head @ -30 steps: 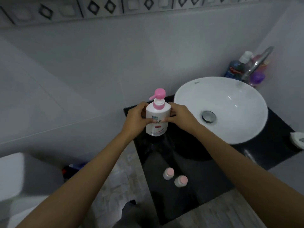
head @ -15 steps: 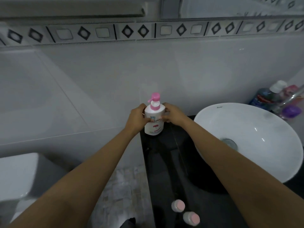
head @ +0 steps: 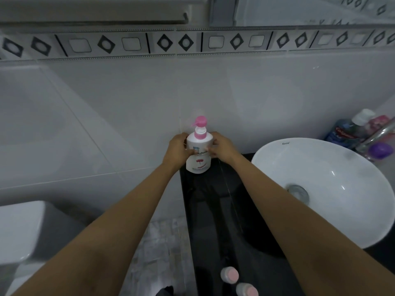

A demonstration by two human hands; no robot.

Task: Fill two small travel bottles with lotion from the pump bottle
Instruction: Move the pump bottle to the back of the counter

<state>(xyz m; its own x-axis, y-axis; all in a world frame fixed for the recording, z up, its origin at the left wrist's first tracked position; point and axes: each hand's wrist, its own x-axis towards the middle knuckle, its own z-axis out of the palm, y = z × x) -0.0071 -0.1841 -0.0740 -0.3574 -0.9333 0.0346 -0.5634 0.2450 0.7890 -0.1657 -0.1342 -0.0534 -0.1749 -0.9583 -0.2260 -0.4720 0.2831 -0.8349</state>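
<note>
the grey tiled wall [head: 128,107] fills most of the view, with a band of diamond-pattern tiles [head: 166,42] across its top. at right a white basin [head: 320,184] sits on the black surface [head: 215,210], its right edge cut off by the frame. at lower left a white fixture [head: 19,229] is only partly in frame and too blurred to name. behind the basin a cluster of bottles [head: 350,131] and a metal tap [head: 376,135] are soft and partly cropped.

the pump bottle [head: 198,152], white with a pink pump, stands upright at the far left corner of the surface, close to the wall. the left hand [head: 178,150] and right hand [head: 222,149] are closed around it from either side, thumbs over the label; the fingers behind it are hidden. whether its base rests fully on the surface cannot be told.

the two travel bottles [head: 229,274], pink-capped, stand near the bottom edge, well apart from the pump bottle; the nearer one [head: 246,289] is cut off by the frame.

compared with half a second ago, the view is much the same: the hands grip the bottle at the same spot, and the travel bottles sit in about the same place at the bottom edge.
</note>
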